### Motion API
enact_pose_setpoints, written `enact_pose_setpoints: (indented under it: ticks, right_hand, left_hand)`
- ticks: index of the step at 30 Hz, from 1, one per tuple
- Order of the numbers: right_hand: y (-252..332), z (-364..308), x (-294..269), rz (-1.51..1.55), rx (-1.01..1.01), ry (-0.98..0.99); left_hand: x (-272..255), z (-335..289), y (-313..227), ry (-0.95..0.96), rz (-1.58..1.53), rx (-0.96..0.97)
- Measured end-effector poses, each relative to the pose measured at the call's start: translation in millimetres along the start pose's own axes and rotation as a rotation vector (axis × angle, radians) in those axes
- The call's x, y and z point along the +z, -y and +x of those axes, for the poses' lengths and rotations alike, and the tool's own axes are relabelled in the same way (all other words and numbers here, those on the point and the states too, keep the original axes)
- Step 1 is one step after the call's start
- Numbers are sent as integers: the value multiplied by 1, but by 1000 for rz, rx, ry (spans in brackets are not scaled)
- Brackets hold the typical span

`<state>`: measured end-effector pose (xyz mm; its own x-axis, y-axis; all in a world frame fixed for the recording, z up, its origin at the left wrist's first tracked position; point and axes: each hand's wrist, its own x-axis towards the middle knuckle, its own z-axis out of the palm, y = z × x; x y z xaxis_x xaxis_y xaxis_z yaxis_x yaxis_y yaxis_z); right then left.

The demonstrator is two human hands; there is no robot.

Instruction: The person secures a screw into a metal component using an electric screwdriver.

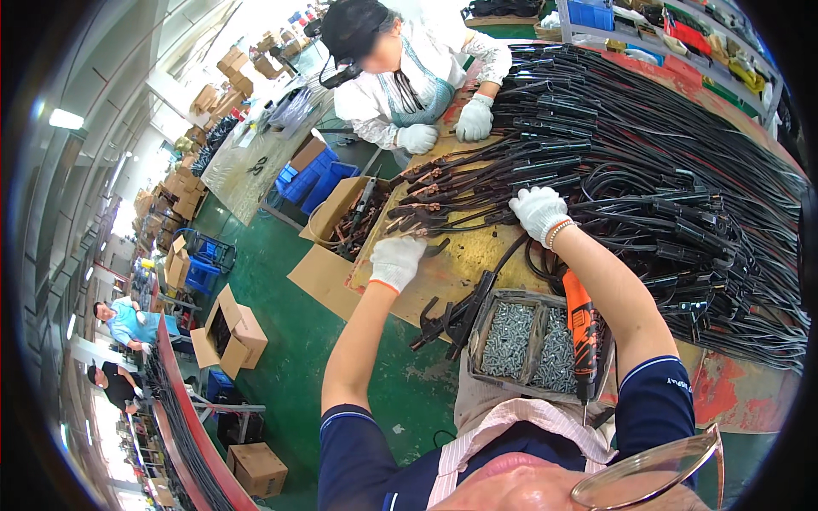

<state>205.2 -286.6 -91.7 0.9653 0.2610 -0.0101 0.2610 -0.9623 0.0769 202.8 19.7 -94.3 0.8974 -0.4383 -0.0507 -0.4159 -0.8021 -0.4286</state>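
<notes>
My left hand (398,261), in a white glove, is at the near left edge of the yellowish tabletop (464,260), its fingers curled. Beside its fingertips pokes out a short black piece (437,248); whether the hand grips it is hidden. Just beyond lie copper-coloured clamp ends (415,211) joined to black cables. My right hand (538,211), also gloved, is closed over a black cable (490,223) at the edge of the pile. Black clamp-shaped parts (464,315) lie below, between my forearms.
Close to my body, a divided tray (475,347) holds small silvery screws, with an orange power screwdriver (582,324) beside it. Black cables (648,128) heap across the right side. Opposite stands a co-worker (417,94) with gloved hands on the table. A cardboard box (332,209) sits left.
</notes>
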Motion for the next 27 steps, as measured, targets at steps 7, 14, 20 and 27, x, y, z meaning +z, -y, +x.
enact_pose_setpoints:
  ticks: [7,14,20,27]
  right_hand:
    - [-8,5,5,9,4,-71]
    - [-20,11,-64,775,-350,98]
    - [25,-16,-92,851,-511,470]
    - [20,-37,-95,356,-708,25]
  left_hand:
    - [-73,2,22,-279,-40,-23]
    - [-144,-21,22,-862,80,134]
    - [-157,-56,7,-530,-127,229]
    - [-141,-75,-9,-366,-587,164]
